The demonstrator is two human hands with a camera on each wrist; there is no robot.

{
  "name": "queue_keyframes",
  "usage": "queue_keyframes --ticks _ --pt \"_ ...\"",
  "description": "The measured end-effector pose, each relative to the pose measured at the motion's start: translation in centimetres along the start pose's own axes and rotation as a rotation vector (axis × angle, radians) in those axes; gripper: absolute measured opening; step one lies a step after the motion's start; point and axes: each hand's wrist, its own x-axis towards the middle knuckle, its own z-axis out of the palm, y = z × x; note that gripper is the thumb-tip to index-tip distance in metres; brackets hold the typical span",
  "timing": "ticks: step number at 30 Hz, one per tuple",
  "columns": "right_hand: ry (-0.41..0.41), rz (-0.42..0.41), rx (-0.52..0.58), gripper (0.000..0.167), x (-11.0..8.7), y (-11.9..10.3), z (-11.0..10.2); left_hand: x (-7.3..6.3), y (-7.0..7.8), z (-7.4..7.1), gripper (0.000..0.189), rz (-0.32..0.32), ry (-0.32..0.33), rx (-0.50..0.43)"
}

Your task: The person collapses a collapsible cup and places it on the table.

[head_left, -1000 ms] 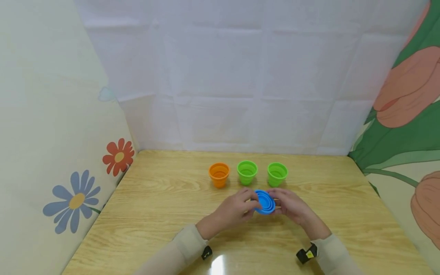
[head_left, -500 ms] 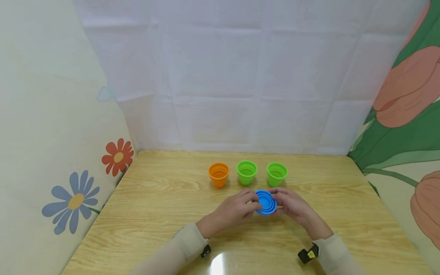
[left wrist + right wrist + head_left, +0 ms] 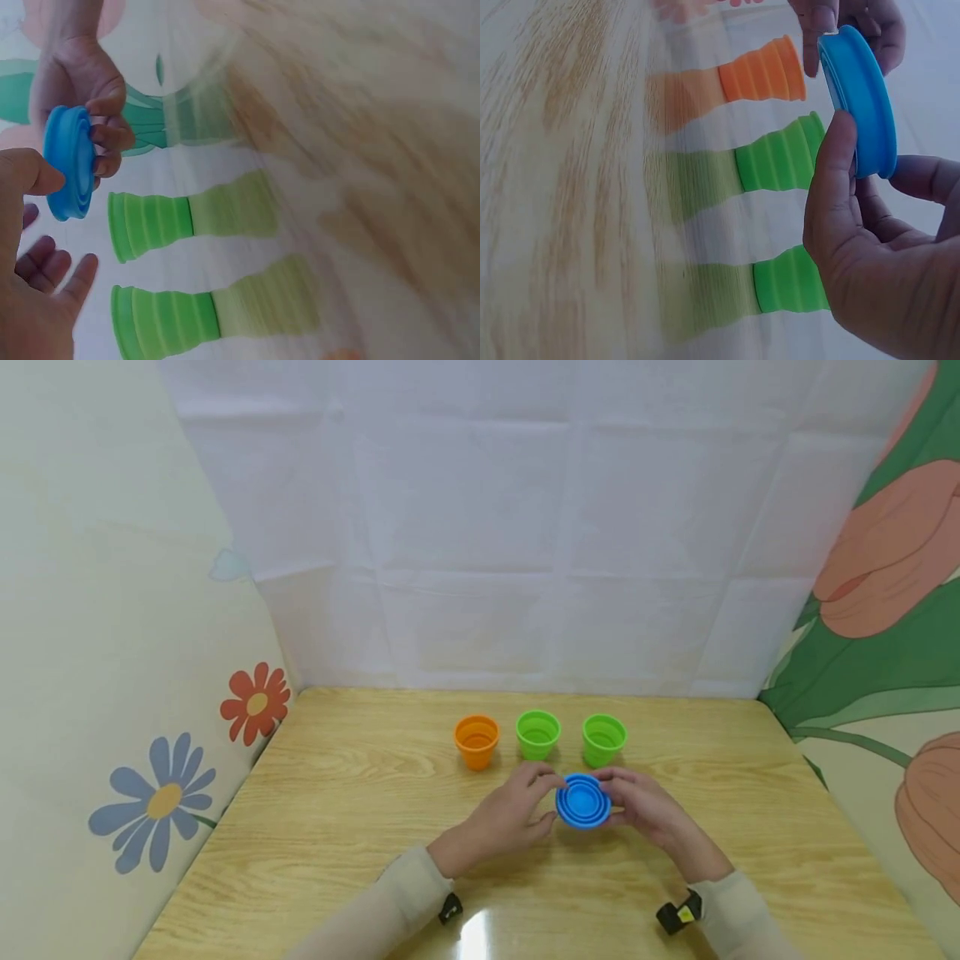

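Blue collapsed cup (image 3: 583, 802) farther right, mouth upward

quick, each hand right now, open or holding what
Left hand: open, at the edge of the flattened blue cup; whether it touches cannot be told.
Right hand: holding the flattened blue cup.

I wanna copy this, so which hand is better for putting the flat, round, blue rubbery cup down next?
Probably the right hand: its thumb and fingers grip the flat, round, blue rubbery-looking cup. The left hand has most of its fingers spread away from it, so it looks less ready.
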Motion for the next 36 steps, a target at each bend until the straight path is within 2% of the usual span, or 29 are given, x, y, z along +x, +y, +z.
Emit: queue_keyframes --ticks 3,7,12,16,23,28,31,36 --pt "0.014 0.005 0.0 0.039 -0.1 0.2 -0.3 0.1 0.2 0.1 0.049 -0.196 -0.054 -0.235" --pt "0.048 0.02 -0.004 0.04 -0.2 0.4 -0.5 0.7 0.3 0.7 0.05 -0.417 -0.063 -0.561" --pt "0.068 0.019 -0.011 0.042 -0.3 0.5 -0.9 1.6 0.4 2.0 0.046 -0.574 -0.083 -0.844" --pt "0.069 0.018 -0.012 0.043 -0.5 0.6 -1.4 2.4 0.9 3.1 0.043 -0.663 -0.08 -1.024" --pt "0.067 0.037 0.016 0.039 -1.0 1.0 -2.7 3.7 1.6 4.3 0.041 -0.732 -0.016 -1.201" --pt "0.028 0.052 0.04 0.037 -1.1 1.4 -3.5 4.2 1.7 5.5 0.037 -0.788 0.017 -1.253" --pt "0.002 0.066 0.031 0.038 -1.3 1.6 -4.1 4.5 1.6 6.0 0.036 -0.819 0.006 -1.27" --pt "0.004 0.101 0.022 0.042 -1.6 1.7 -4.9 4.8 1.6 6.4 0.036 -0.846 -0.044 -1.295"
